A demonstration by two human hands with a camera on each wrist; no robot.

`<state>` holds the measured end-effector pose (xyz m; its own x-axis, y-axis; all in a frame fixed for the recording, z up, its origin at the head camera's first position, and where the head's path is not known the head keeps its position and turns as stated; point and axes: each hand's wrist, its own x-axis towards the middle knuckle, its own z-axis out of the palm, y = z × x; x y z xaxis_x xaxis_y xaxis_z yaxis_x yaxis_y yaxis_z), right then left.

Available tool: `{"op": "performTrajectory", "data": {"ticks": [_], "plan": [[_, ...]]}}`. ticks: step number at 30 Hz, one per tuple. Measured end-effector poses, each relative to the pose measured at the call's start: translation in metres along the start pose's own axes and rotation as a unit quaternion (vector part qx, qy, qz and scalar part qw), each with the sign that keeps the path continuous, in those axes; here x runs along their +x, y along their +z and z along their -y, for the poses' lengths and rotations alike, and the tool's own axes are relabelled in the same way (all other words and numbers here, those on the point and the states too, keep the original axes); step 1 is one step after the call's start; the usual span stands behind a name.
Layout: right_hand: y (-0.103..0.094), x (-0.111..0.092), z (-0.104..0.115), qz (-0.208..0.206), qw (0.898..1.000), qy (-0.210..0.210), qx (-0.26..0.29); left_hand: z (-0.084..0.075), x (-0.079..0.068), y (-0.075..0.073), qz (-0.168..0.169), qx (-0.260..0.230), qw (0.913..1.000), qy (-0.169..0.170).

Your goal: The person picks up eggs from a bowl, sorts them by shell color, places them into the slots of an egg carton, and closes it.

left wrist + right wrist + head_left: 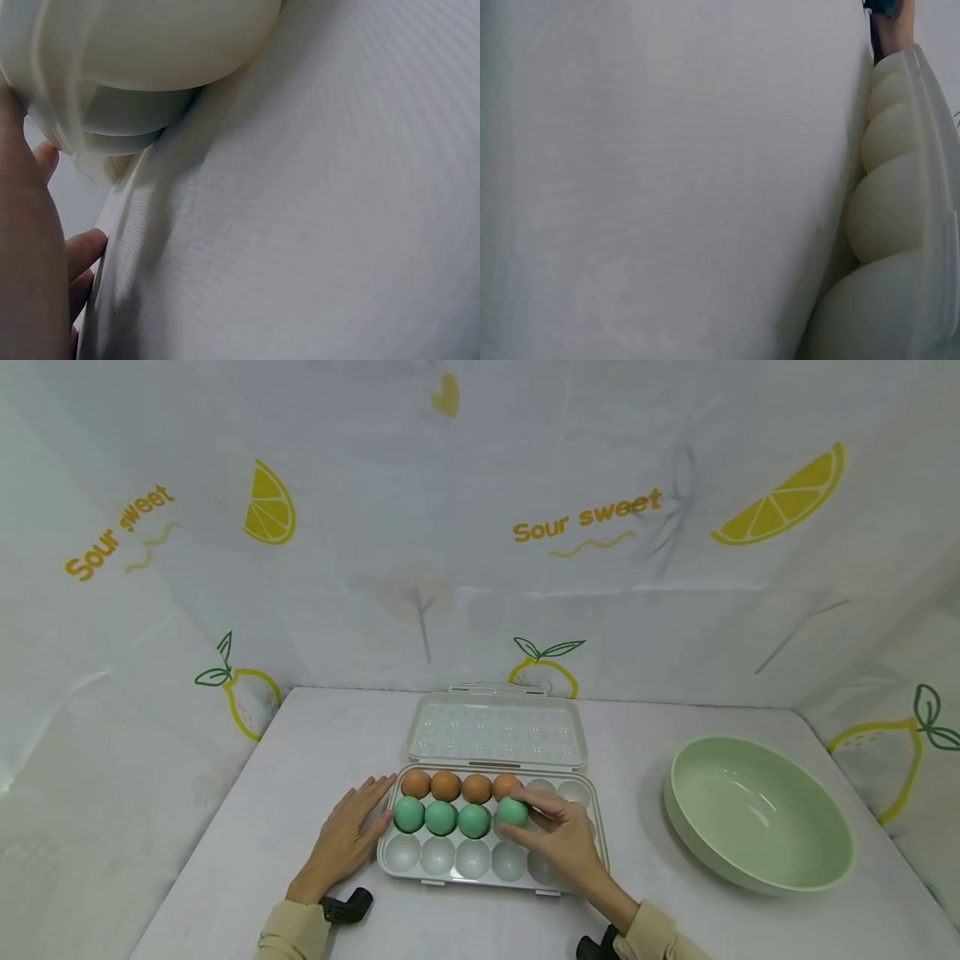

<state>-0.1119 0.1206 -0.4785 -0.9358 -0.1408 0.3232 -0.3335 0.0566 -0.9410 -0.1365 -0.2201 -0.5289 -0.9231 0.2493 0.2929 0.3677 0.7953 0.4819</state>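
Observation:
A white plastic egg tray [420, 865] lies open on the table, its lid [497, 732] folded back. Several brown eggs [446, 786] fill the back row and three green eggs [441, 817] sit in the middle row. My right hand [558, 832] pinches a fourth green egg [512, 811] over the middle row. My left hand [349, 837] lies flat on the table, fingers straight against the tray's left side. The left wrist view shows the tray's underside [142, 67] beside my fingers [82, 251]. The right wrist view shows the tray's cup bottoms [889, 202].
A large pale green bowl [757, 814] stands empty to the right of the tray. White cloth printed with lemons covers the table [255, 810] and forms walls behind and at both sides. The tray's front row holds no eggs.

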Motion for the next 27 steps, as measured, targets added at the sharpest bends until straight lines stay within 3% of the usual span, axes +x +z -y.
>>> {"op": "performTrajectory", "data": {"ticks": [16, 23, 27], "plan": [[0.006, -0.004, -0.009, -0.003, 0.998, 0.056, -0.014, 0.002, -0.001, 0.002, -0.005, 0.004, 1.0000, 0.006], [0.008, -0.004, -0.011, 0.000, 0.999, 0.039, -0.025, 0.001, -0.001, 0.001, -0.006, 0.003, 1.0000, 0.005], [0.008, -0.003, -0.011, -0.010, 0.997, 0.042, -0.064, 0.000, 0.000, 0.000, -0.005, 0.004, 1.0000, 0.005]]}}
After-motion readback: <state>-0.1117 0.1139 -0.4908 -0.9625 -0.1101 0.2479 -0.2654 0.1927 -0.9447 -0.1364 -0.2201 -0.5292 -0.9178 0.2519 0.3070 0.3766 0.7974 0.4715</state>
